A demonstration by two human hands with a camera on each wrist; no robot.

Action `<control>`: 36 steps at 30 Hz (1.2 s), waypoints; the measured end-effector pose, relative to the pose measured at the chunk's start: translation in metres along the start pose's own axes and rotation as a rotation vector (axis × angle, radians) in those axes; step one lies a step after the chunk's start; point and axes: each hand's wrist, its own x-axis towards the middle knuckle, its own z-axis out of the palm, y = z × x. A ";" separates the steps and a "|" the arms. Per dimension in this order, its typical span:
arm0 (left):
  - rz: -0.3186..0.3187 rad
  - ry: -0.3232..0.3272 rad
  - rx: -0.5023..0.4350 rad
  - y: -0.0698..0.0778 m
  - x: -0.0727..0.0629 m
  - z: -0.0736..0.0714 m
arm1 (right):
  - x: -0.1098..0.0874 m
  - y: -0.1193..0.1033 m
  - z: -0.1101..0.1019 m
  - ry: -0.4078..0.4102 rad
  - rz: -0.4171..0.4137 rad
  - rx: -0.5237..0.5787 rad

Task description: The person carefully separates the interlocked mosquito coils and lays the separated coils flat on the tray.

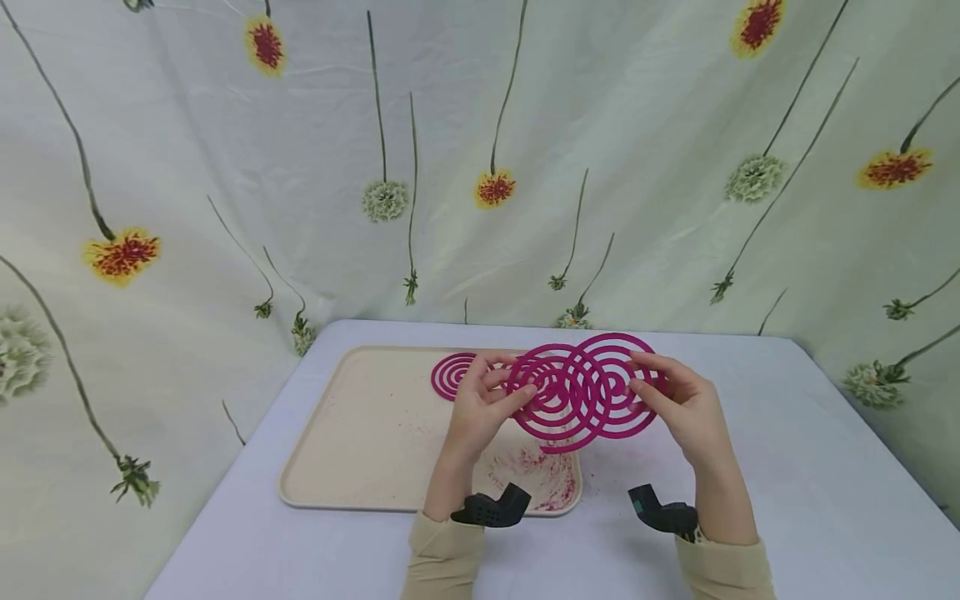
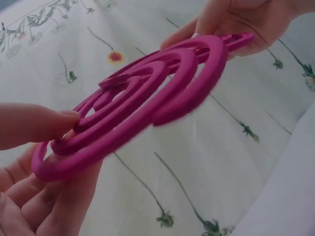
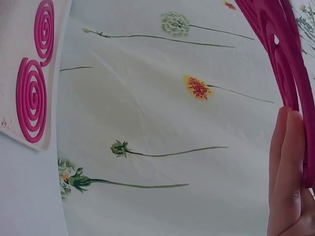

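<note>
Both hands hold up a pair of magenta mosquito coils, overlapping and looped through each other, above the tray's right side. My left hand (image 1: 474, 412) pinches the left coil (image 1: 555, 437) between thumb on top and fingers underneath, as the left wrist view shows. At the far side of the right coil (image 1: 615, 337), my right hand (image 1: 693, 417) pinches its rings with thumb and fingers. Seen from the left wrist, the coils (image 2: 192, 104) tilt nearly edge-on, one free end sticking out. The right wrist view catches only part of the coils (image 3: 299, 73) beside the fingers.
A beige tray (image 1: 360, 442) lies on the white table (image 1: 795, 467), with magenta crumbs at its near right corner. Two more spiral coils, one nearer (image 3: 33, 98) and one farther (image 3: 45, 32), lie along the tray's far edge. A flower-print curtain (image 1: 637, 125) hangs behind.
</note>
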 end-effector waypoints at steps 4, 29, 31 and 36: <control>0.018 -0.024 0.002 0.002 -0.002 -0.003 | 0.002 -0.002 0.005 0.095 0.060 0.050; 0.199 0.107 -0.010 0.009 -0.001 0.005 | 0.005 -0.007 0.021 0.521 0.021 0.415; 0.187 0.118 -0.017 0.010 0.000 0.004 | 0.006 -0.007 0.021 0.515 0.018 0.419; 0.168 0.127 -0.025 0.011 0.002 -0.007 | 0.005 -0.010 0.021 0.429 -0.006 0.433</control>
